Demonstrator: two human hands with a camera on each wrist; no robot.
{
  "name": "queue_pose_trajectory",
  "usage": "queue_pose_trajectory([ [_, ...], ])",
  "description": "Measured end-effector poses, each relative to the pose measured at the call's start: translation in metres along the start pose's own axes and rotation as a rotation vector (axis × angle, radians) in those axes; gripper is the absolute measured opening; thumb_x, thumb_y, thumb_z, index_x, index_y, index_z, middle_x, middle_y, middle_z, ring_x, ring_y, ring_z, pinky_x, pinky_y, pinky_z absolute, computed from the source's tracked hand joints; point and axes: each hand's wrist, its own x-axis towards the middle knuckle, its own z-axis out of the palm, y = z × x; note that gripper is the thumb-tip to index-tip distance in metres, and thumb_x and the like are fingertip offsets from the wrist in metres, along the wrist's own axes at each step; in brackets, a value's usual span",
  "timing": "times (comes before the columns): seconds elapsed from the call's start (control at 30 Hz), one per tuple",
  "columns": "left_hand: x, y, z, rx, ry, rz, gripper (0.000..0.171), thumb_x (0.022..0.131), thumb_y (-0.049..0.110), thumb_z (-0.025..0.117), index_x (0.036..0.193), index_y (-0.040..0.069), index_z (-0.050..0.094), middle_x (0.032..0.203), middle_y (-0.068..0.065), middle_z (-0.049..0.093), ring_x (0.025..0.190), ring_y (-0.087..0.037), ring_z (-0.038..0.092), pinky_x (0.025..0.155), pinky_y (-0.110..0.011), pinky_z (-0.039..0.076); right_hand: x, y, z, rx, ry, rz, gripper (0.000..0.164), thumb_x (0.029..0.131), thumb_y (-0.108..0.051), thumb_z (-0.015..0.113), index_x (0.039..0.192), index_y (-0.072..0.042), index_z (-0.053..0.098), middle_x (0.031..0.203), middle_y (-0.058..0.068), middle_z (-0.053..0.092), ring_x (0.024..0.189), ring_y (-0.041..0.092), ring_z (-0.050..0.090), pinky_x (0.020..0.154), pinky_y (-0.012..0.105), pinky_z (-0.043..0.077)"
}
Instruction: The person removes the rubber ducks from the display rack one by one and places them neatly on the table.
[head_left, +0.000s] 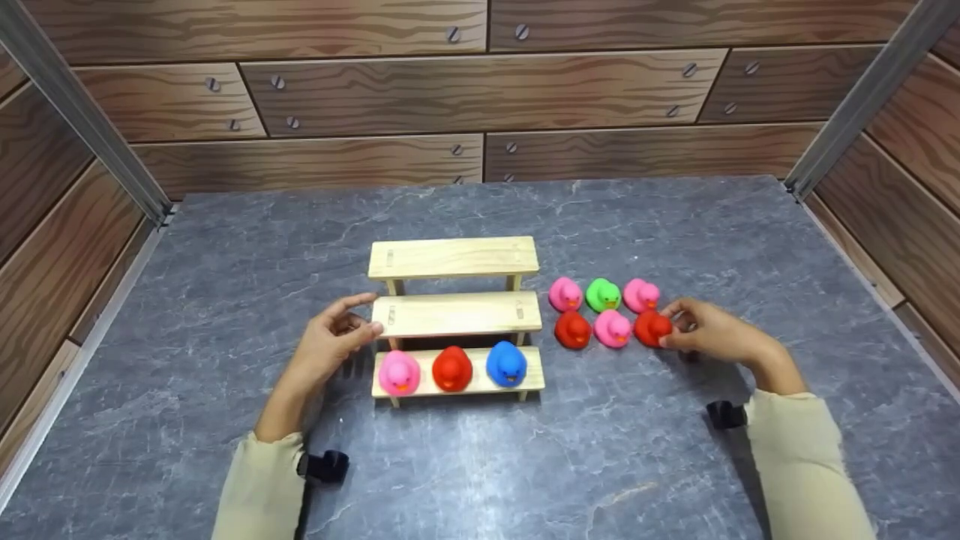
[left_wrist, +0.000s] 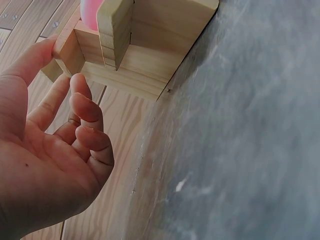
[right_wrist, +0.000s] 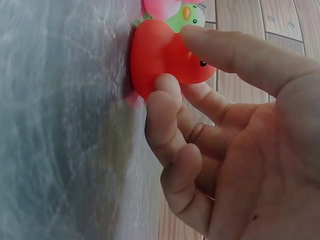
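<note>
My left hand (head_left: 325, 341) pinches the left end of the middle step of a three-step wooden stand (head_left: 457, 315); in the left wrist view the thumb lies on the step's edge and the other fingers curl loosely. On the lowest step sit a pink duck (head_left: 399, 373), a red duck (head_left: 452, 368) and a blue duck (head_left: 507, 364). To the right, the thumb and fingers of my right hand (head_left: 709, 330) grip another red duck (right_wrist: 155, 55), which is at the near right end of two rows of ducks on the tabletop.
Beside that red duck are a pink duck (head_left: 613, 328) and another red duck (head_left: 573, 330). Behind them stand a green duck (head_left: 603, 295) between two more pink ones. Wood-patterned walls (head_left: 480, 90) enclose the grey marbled tabletop (head_left: 465, 480) at the back and sides.
</note>
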Motion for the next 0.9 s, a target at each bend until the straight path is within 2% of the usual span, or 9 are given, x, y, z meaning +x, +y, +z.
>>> queue_pose_trajectory([
  [0.5,0.000,0.002,0.001,-0.009,0.004,-0.009,0.046,0.086,0.007,0.070,0.130,0.005,0.057,0.078,0.003,0.061,0.065,-0.006,0.051,0.060,-0.021,0.041,-0.004,-0.003,-0.005,0.005,0.011,0.008,0.047,0.087,-0.015,0.067,0.124,0.008,0.049,0.093,0.010,0.057,0.070,0.011,0.054,0.060,0.026,0.046],
  [0.9,0.000,0.000,0.001,0.010,0.000,-0.022,0.047,0.086,0.010,0.071,0.131,0.008,0.057,0.079,0.003,0.061,0.066,-0.006,0.051,0.061,-0.022,0.041,-0.017,-0.018,-0.012,-0.018,0.087,-0.080,0.043,0.089,-0.012,0.065,0.125,0.006,0.050,0.095,0.011,0.057,0.074,0.008,0.052,0.062,0.023,0.044],
])
